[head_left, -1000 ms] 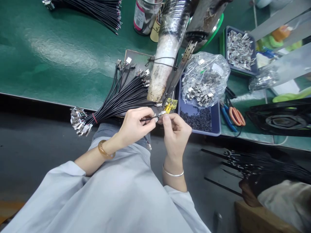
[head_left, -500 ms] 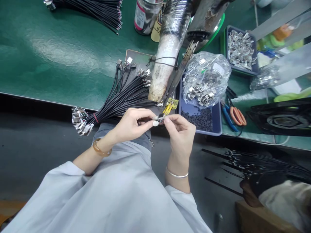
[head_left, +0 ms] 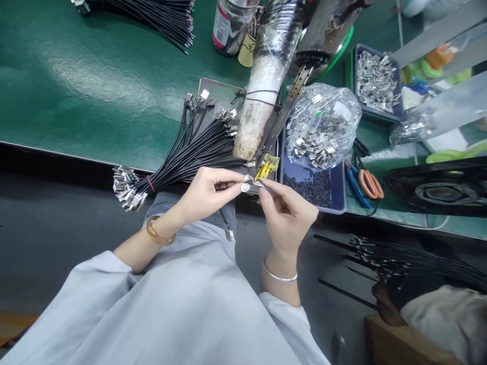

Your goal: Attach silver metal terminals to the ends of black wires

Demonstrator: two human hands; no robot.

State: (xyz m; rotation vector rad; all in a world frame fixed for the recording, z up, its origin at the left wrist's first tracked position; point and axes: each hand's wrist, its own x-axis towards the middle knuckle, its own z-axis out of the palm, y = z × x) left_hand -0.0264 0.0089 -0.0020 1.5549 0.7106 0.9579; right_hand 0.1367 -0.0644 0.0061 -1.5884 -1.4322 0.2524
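Observation:
My left hand [head_left: 207, 193] pinches the end of a short black cable between thumb and forefinger, at a small metal connector [head_left: 248, 179]. The cable's other end, a metal connector [head_left: 229, 234], dangles below that hand. Close beside it, my right hand [head_left: 288, 219] is closed with thumb and forefinger together; whatever lies between them is too small to make out. Just beyond the fingertips is a yellow part [head_left: 265, 170] under the metal arm of a bench machine [head_left: 283, 109]. A bundle of black cables [head_left: 190, 152] with metal connectors lies left of the machine.
A blue tray [head_left: 338, 195] holds small black pieces and a plastic bag of metal connector shells [head_left: 319, 126]. Further right are pliers [head_left: 357, 187] and a bin of metal shells [head_left: 376, 81]. A jar [head_left: 228, 30] and more black cables [head_left: 152, 17] stand at the back.
My right hand has shifted slightly right and its wrist has turned. The dangling connector has swung left and down. My left hand keeps its pinch.

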